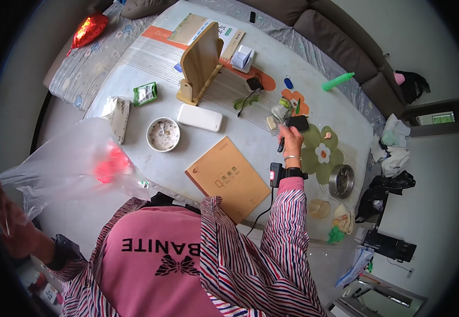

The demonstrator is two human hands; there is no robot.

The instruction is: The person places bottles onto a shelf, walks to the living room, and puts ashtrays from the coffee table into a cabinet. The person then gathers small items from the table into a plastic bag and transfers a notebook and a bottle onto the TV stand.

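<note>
At the far left, my left hand (12,222) holds the edge of a clear plastic bag (65,158) that spreads toward the table edge, with something red (112,164) showing through it. On the right part of the table, my right hand (291,139) is closed on a dark, slim object (281,145) too small to name. Just beyond that hand are a crumpled clear wrapper (280,112) and a black case (298,123). A brown notebook (229,179) lies flat to the left of my right forearm.
On the table (134,116) are a white bowl (163,134), white power bank (200,118), wooden stand (200,58), green packet (145,94), tissue pack (117,119), green bottle (338,81), metal ashtray (341,181) and glass cup (319,208). A sofa (329,39) stands beyond.
</note>
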